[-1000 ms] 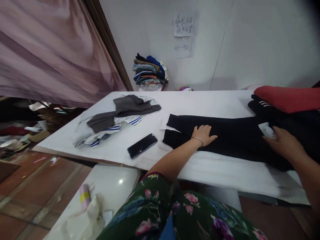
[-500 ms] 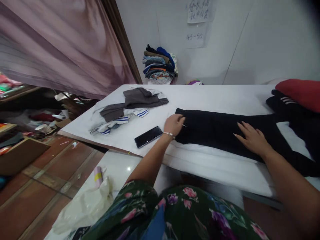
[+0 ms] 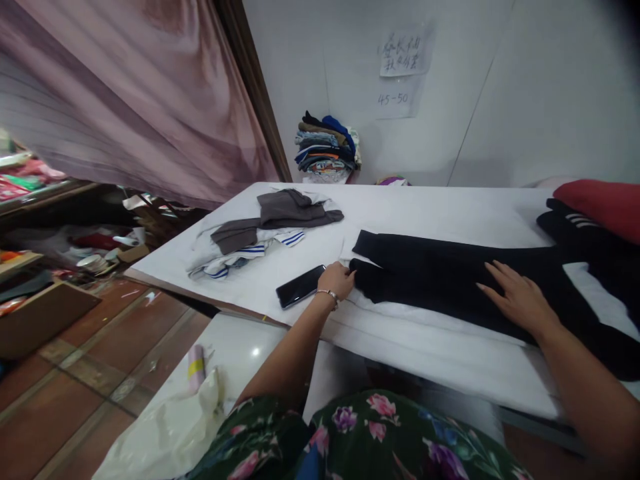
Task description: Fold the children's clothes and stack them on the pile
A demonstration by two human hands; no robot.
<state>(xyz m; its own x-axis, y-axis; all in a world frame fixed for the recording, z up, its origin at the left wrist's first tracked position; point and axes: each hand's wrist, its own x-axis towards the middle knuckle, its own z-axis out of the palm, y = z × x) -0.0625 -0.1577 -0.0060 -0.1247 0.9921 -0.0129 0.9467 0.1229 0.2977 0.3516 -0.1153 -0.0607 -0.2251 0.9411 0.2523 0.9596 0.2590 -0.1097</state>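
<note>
A long black garment [image 3: 440,270] lies stretched across the white table, its left end split into two narrow, leg-like ends; I cannot tell its exact kind. My left hand [image 3: 337,281], with a bracelet at the wrist, pinches the nearer of those ends at its edge. Flat on the garment's right part rests my right hand [image 3: 517,297], fingers stretched out and holding nothing. A dark-screened phone [image 3: 299,287] lies right beside my left hand. Further left is a loose heap of a grey garment [image 3: 290,208] and a white one with blue stripes [image 3: 250,252].
At the right, a red garment [image 3: 600,203] lies on black clothes with white stripes [image 3: 575,217]. Folded clothes [image 3: 327,150] are stacked by the wall behind the white table [image 3: 425,207]. A plastic bag [image 3: 165,427] and a pink-and-yellow roll [image 3: 196,367] lie on a lower surface.
My left hand has moved toward me and left, drawing the nearer end down so a gap shows between the two ends. My right hand stays flat on the garment. The view has tilted up slightly.
</note>
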